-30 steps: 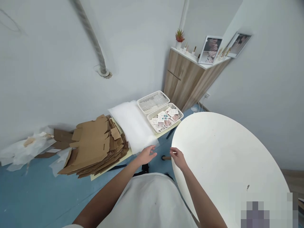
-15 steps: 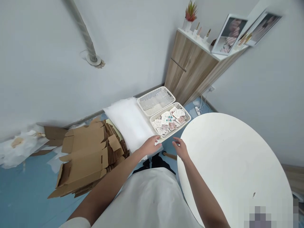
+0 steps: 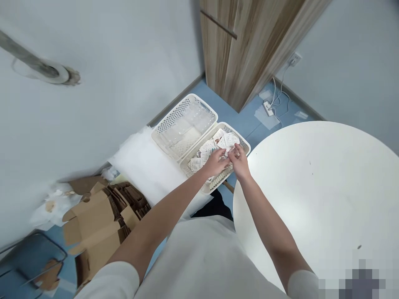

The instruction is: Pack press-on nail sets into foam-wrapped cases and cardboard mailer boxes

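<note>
Over the nearer white plastic basket point(image 3: 215, 189) both of my hands hover close together. My left hand point(image 3: 215, 162) has its fingers stretched out and apart, just above the cards. Beside it, my right hand point(image 3: 239, 162) reaches in from the right with fingers spread and slightly bent. Nothing shows clearly in either hand, though the hands hide part of the basket. Loose white printed cards point(image 3: 230, 140) fill it in a heap. Behind it stands a second white basket point(image 3: 160, 126) holding clear plastic pieces point(image 3: 195, 114).
White foam sheeting point(image 3: 140, 166) lies left of the baskets. Flattened cardboard boxes point(image 3: 93, 220) are stacked further left. A round white table point(image 3: 311, 187) stands at my right. Beyond are a wooden cabinet point(image 3: 243, 45) and a power strip point(image 3: 268, 109) with cables on the blue floor.
Both hands have moved forward from in front of the nearer basket to over its cards. My view has tilted down, so the cabinet top has gone out of sight.
</note>
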